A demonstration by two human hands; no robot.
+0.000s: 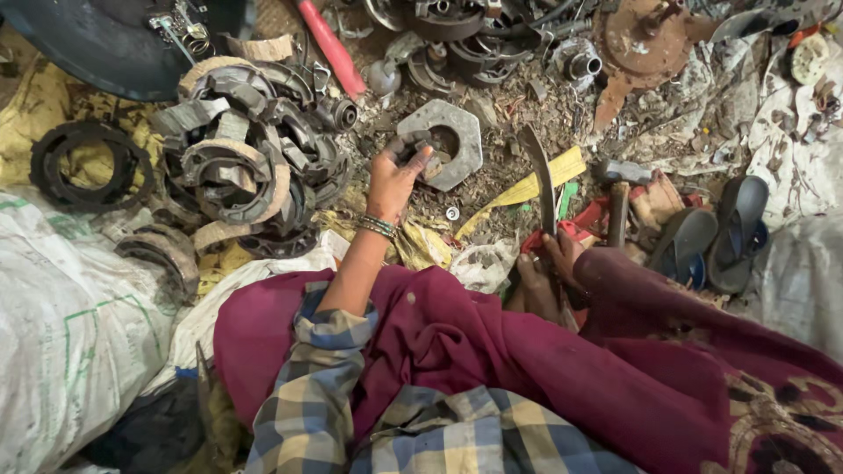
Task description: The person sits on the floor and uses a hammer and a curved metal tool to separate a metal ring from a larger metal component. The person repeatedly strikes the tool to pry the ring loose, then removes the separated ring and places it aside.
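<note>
I see my left hand [392, 178] stretched out over the littered ground, fingers closed round a small dark metal part [411, 146] that lies against the near-left edge of a grey hexagonal plate [458, 132] with a round hole; the hand is clamped on that part, though I cannot tell whether it is lifted or resting on the plate; my right hand is not in view, so I cannot tell its state; I judge the work as sorting scrap and as only partly done: a heap of curved brake shoes [250, 158] is gathered to the left of the hand, near it but not touching, while loose rings and rusty pieces remain scattered along the far edge of the ground; a hammer [619, 189] and a long dark blade [542, 180] lie to the right of the plate, near my bare feet [549, 272] and well apart from the hand; a pair of sandals [716, 233] sits further right; white sacks [70, 316] bank up at the left edge
</note>
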